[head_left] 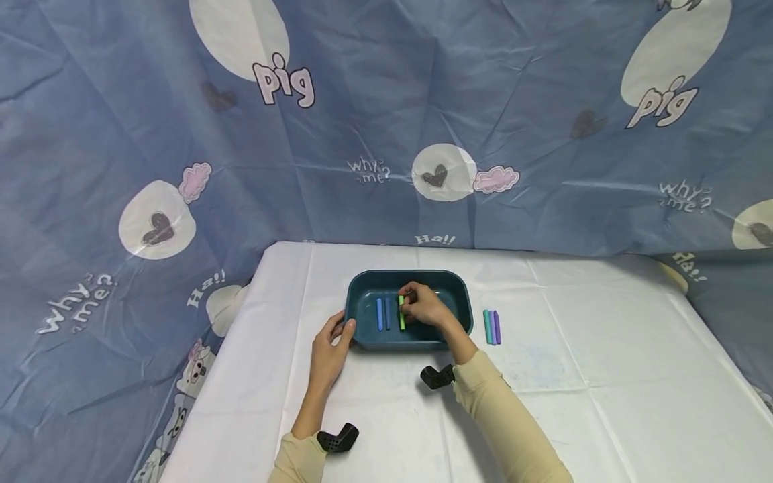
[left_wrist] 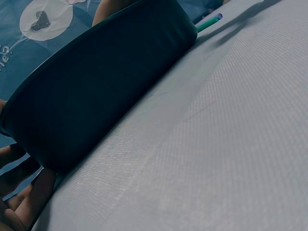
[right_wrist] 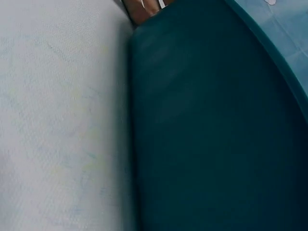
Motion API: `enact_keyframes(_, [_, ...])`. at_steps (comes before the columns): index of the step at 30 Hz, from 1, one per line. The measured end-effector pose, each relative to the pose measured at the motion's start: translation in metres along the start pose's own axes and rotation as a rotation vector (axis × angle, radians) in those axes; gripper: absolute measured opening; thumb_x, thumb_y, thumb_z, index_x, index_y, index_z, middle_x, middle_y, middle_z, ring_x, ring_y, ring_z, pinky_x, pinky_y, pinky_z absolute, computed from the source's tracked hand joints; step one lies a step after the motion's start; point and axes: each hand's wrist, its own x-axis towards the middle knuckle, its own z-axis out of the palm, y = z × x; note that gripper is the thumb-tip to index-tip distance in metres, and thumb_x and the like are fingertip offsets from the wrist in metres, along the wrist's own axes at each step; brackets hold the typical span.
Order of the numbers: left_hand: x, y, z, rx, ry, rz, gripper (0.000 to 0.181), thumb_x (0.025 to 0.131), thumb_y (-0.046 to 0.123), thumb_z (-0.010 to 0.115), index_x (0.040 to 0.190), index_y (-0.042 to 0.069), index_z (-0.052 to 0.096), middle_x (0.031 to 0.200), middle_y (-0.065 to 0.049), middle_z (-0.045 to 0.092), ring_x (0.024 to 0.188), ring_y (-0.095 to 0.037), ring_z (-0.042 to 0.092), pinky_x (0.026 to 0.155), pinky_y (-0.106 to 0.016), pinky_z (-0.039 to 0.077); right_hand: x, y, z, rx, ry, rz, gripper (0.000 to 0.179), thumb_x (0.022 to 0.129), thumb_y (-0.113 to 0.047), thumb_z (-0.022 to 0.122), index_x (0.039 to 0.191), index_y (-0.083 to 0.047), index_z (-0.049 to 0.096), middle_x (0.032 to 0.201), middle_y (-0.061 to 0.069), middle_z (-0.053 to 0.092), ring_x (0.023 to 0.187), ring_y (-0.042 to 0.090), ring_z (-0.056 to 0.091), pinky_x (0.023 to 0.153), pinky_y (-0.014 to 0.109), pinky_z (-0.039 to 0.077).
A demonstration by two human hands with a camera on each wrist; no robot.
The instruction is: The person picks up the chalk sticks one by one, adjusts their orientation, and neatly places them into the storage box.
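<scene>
Centrally, toward the far edge of the white-covered desk (head_left: 580, 308), stood a dark teal, rounded rectangular tray (head_left: 395, 346). The right hand (head_left: 425, 305) pinched a bright green, slender stick (head_left: 402, 323) inside it, left of the tray's middle. Left of that, a light blue stick (head_left: 380, 314) and a darker blue stick (head_left: 388, 314) lay side by side on the tray's floor. The left hand (head_left: 331, 345) rested, fingers fairly straight, against the tray's left end, its thumb by the near left corner.

Off the tray's right edge, on the desk, a green-teal stick (head_left: 487, 327), a lavender stick (head_left: 492, 327) and a deep violet stick (head_left: 498, 327) lay close together. A blue printed cloth (head_left: 362, 121) hung behind the desk's far edge. Each wrist carried a black, angled device (head_left: 338, 438) beside a beige sleeve (head_left: 513, 416).

The right wrist crossed the tray's near edge, covering part of its right-hand interior, and the fingers hid some of the bright green stick. Both sleeves were cut off at the bottom of the head view. In both wrist views the tray's outer wall blocked its contents; the right one showed only a cropped bit of skin at the top.
</scene>
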Motion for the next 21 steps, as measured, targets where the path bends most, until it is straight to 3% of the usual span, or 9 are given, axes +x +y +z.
enact_keyframes(6, [-0.001,-0.001,-0.001,-0.005,-0.004,0.01,0.048,0.089,0.047,0.06,0.128,0.018,0.058,0.117,-0.01,0.067,0.111,-0.024,0.063,0.101,-0.046,0.043,0.002,-0.002,0.008,-0.109,0.03,0.007,0.03,0.084,0.005,0.061,0.113,0.006,0.055,0.082,0.007,0.053,0.061,0.013,0.056,0.057,0.028,0.056])
enact_keyframes(14, [0.0,-0.001,0.001,-0.003,-0.004,0.002,0.047,0.089,0.047,0.06,0.127,0.019,0.059,0.116,-0.007,0.068,0.109,-0.022,0.064,0.098,-0.044,0.046,0.002,-0.006,0.012,-0.333,0.045,0.01,0.029,0.088,-0.004,0.063,0.116,-0.001,0.059,0.099,0.017,0.061,0.07,0.017,0.063,0.059,0.026,0.054])
enact_keyframes(21, [0.001,0.0,0.001,-0.008,-0.009,0.003,0.048,0.089,0.047,0.06,0.128,0.019,0.058,0.116,-0.008,0.068,0.109,-0.021,0.064,0.092,-0.038,0.05,0.003,-0.009,0.013,-0.387,0.055,0.003,0.028,0.087,-0.005,0.064,0.115,-0.001,0.061,0.099,0.016,0.062,0.073,0.018,0.063,0.059,0.024,0.054])
